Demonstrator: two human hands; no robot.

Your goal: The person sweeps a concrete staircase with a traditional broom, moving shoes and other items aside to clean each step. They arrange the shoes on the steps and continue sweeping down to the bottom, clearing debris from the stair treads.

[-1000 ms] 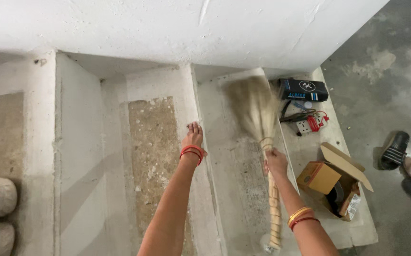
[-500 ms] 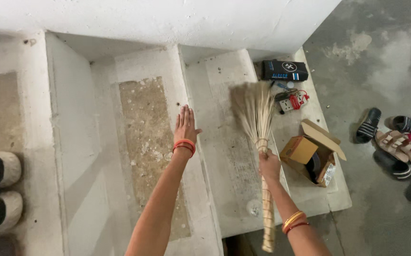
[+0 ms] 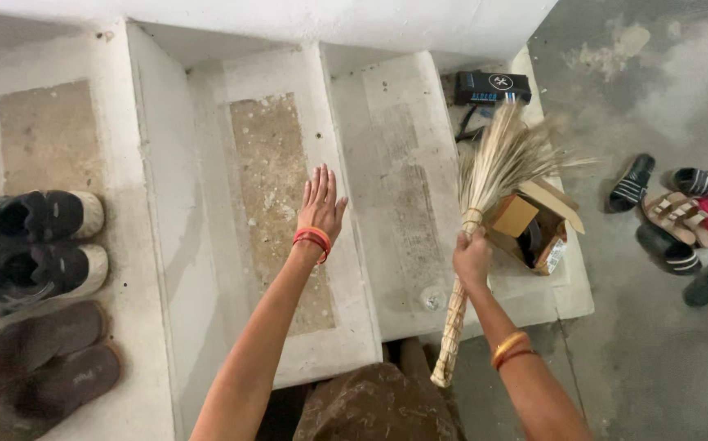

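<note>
Swinging rightward since a moment ago, the grass broom point(image 3: 485, 188) is now fanning over the cardboard box point(image 3: 534, 229) on the lowest step point(image 3: 407, 204). I am clamping my right hand point(image 3: 472, 257) round its handle, while my left hand point(image 3: 320, 204) is hovering flat, fingers together, above the middle step. Sweeping this tread seems underway; next I am likely needing a stroke back across it. What the box holds is hard to make out.

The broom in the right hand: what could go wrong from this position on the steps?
1. The broom bristles fan out right beside the open cardboard box, so a stroke may knock it off the lowest step.
2. They could also catch the black box and its cable behind it.
3. The right hand holds the handle in its grip; the left hand is open and flat, holding nothing for balance.
</note>
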